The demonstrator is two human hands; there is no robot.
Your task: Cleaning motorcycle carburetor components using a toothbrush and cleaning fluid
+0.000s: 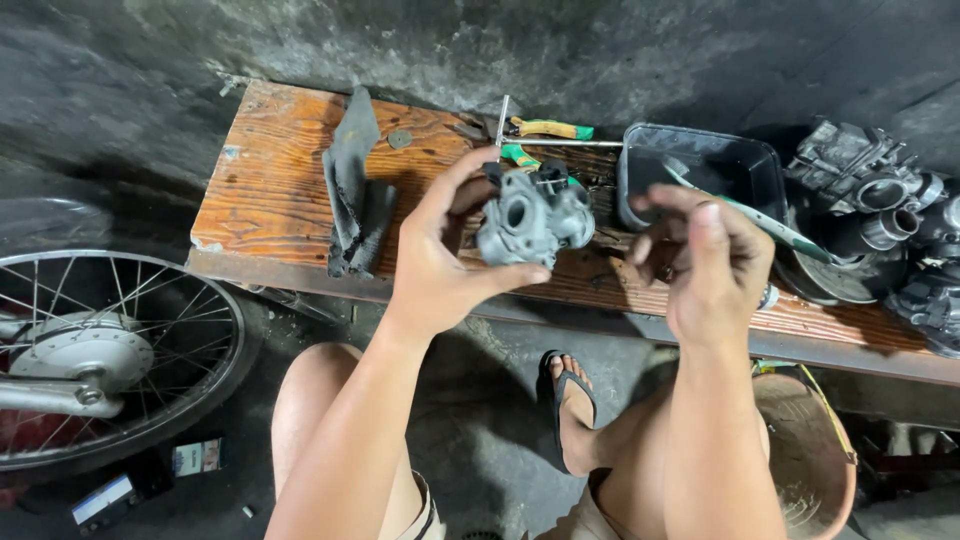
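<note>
Wooden bench (270, 190) on dark, grimy concrete floor (480, 440)

Dim workshop, soft light from above/front. Wooden table (280, 190) brightest, its grain sharp; concrete floor (480, 400) under it in deep shadow. Right hand (705, 265) slightly motion-blurred, left hand (440, 255) & grey carburetor (530, 215) crisp. Wide-angle bend at edges: spoked wheel (100, 350) stretched. No harsh glare.
</note>
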